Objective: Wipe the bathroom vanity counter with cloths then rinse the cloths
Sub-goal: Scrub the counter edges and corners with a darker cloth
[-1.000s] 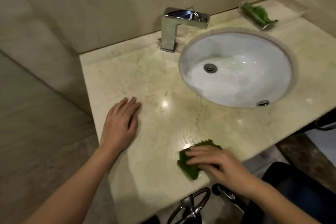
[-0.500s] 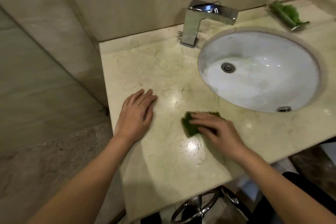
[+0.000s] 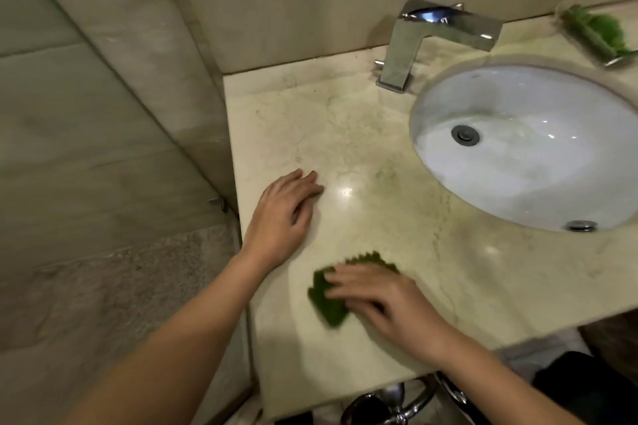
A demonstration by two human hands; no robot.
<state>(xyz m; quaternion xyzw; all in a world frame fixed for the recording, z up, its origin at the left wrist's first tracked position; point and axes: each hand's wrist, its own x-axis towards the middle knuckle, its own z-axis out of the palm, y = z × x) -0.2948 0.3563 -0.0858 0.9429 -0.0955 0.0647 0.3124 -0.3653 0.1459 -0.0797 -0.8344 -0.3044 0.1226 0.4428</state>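
- The right hand (image 3: pixel 386 304) pressed a crumpled green cloth (image 3: pixel 328 307) onto the beige marble counter (image 3: pixel 379 134) near its front edge. Its fingers seemed straight, though blur made a grip hard to rule out.
- The left hand (image 3: pixel 283 214) rested flat and empty just beyond.
- Wiping looked midway, and faint smudges showed toward the square chrome faucet (image 3: pixel 431 38).
- A second green cloth (image 3: pixel 600 31) lay in the far right corner. No rinsing in the white oval basin (image 3: pixel 518 166) had begun.

Seen from above, a beige marble counter (image 3: pixel 345 134) holds a white oval sink (image 3: pixel 535 176), with a chrome faucet (image 3: pixel 438 34) behind it. The left hand (image 3: pixel 283 214) lies flat on the counter. The right hand (image 3: pixel 390 304) presses straight fingers onto a green cloth (image 3: pixel 328 307) near the front edge. The other green cloth (image 3: pixel 600 31) lies at the back right.
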